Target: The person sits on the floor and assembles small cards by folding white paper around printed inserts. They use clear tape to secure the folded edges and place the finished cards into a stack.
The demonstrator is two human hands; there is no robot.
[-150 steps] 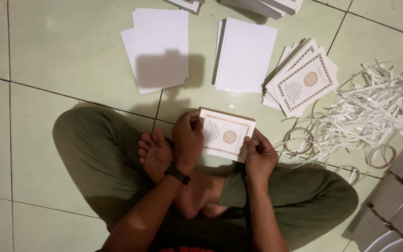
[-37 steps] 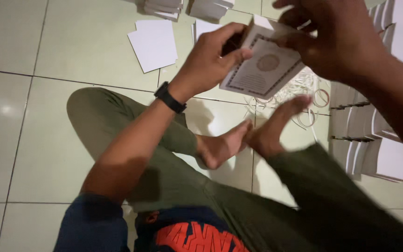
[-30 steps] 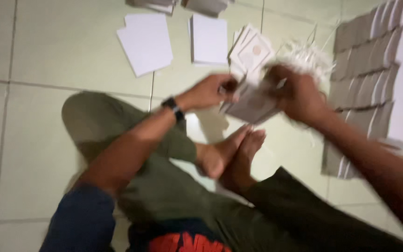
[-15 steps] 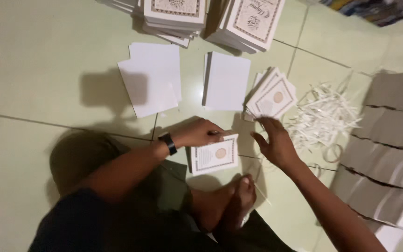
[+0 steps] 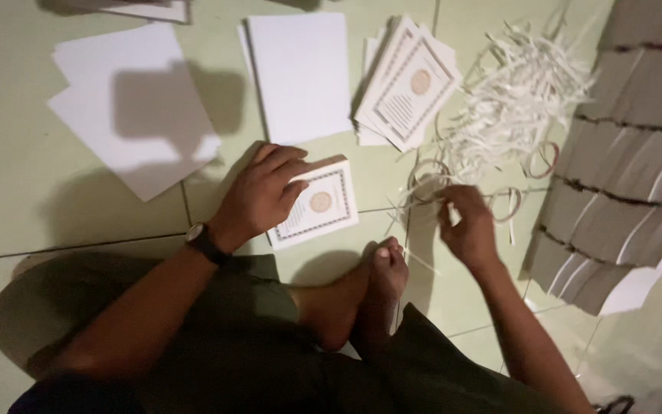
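1. The left hand (image 5: 262, 195) lies flat, fingers spread, pressing the small booklet with the bordered cover (image 5: 317, 207) onto the tiled floor (image 5: 9, 192) in front of the bare feet (image 5: 362, 295).
2. The right hand (image 5: 469, 226) pinches a thin white paper strip (image 5: 423, 192) at the edge of the strip pile (image 5: 511, 103) (fingertips closed on it).
3. Risk: the strip looks flimsy and could tear or drag tangled neighbours along; the booklet may fan open if the pressing palm lifts.

No pkgs, labels, signs or screens in view.
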